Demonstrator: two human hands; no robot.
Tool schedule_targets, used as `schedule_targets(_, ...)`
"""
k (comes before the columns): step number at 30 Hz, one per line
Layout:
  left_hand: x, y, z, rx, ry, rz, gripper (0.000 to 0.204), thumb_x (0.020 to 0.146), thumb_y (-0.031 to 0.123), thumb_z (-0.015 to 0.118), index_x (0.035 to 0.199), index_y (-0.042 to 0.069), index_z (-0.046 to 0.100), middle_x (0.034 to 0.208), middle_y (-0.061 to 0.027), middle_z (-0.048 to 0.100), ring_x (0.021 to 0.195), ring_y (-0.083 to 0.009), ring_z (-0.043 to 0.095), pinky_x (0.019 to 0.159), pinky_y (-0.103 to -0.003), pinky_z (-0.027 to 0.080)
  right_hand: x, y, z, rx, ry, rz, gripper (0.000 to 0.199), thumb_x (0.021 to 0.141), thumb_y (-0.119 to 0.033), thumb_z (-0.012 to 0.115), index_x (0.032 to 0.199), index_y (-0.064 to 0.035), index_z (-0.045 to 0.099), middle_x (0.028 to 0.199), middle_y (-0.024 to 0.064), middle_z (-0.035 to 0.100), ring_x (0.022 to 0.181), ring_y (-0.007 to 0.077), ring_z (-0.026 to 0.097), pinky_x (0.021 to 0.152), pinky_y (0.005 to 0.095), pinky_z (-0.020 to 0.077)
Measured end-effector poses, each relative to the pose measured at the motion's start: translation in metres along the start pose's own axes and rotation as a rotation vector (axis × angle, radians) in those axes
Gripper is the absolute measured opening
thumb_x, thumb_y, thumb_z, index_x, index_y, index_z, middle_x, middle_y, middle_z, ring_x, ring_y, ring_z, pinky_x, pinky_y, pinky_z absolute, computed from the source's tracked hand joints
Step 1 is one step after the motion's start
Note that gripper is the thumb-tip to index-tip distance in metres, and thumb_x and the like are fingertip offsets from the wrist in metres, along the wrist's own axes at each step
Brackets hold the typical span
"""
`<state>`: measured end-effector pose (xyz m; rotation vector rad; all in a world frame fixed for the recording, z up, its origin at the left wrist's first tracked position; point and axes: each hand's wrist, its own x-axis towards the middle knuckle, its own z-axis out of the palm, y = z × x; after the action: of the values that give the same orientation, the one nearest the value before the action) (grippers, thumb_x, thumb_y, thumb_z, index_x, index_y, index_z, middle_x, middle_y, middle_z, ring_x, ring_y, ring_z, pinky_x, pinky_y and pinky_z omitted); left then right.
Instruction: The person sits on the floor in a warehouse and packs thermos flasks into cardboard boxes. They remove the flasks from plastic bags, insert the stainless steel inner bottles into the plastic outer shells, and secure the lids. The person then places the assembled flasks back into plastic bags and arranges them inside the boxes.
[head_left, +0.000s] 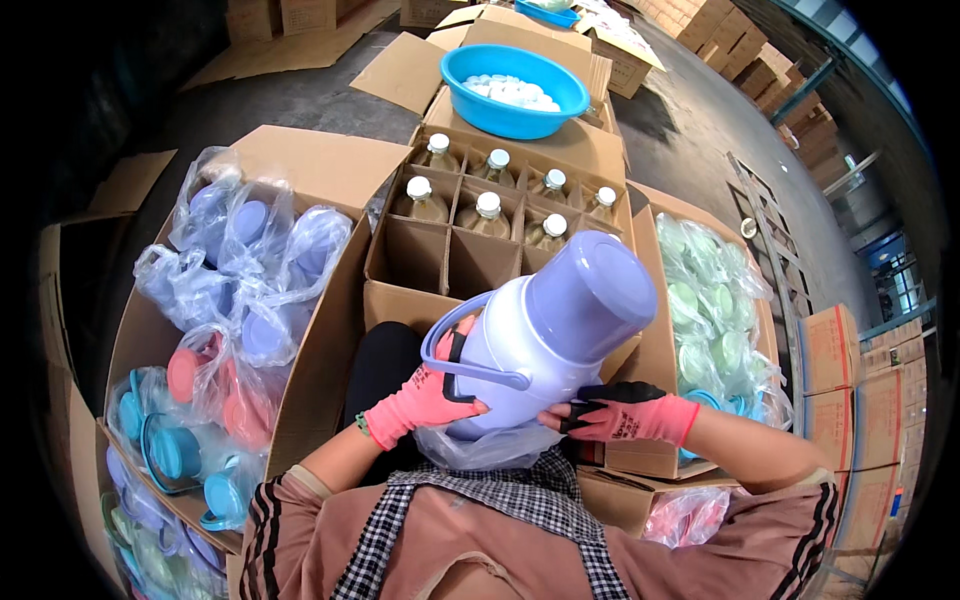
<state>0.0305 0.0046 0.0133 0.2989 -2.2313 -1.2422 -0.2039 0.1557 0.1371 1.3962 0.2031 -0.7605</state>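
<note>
1. Head cam: I see purple flask (pixel 545 330) btwn both hands, tilted, long axis lower-L to upper-R, cap end up.
2. L hand (pixel 425 397) clamped on L side; R hand (pixel 618 412) touching lower R, can't tell if gripping.

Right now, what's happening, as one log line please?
left hand: holding purple flask; right hand: at flask's lower side; plastic bag: at flask's base; divided carton: capped bottles inside
</note>
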Motion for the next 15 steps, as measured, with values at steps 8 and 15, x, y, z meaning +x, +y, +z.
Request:
schedule_targets(8,-0.001,-0.001,0.006,-0.1,-0.041,0.007,0.113,0.058,0.035,0.076,0.135,0.0,0.002,0.138,-0.0183,0.016,0.126,-0.0315,0.02,0.103,-0.04,0.019,-0.025,0.092,0.068,1.677,-0.281,1.445,0.079,0.064,-0.038,0.071,0.126,-0.0049,0.035,0.114,0.0203,0.044,0.099,0.0355,0.049,0.085,0.0416,0.04)
schedule_targets(15,0.001,-0.005,0.01,-0.182,-0.008,-0.065,0.106,0.059,0.039,0.075,0.135,0.003,0.011,0.133,-0.0135,0.026,0.123,-0.0256,0.027,0.1,-0.04,0.025,-0.012,0.119,0.085,2.04,-0.912,1.32,0.073,0.075,-0.055,0.053,0.115,0.0047,0.04,0.091,0.0254,0.053,0.085,0.0412,0.054,0.071,0.0405,0.0461)
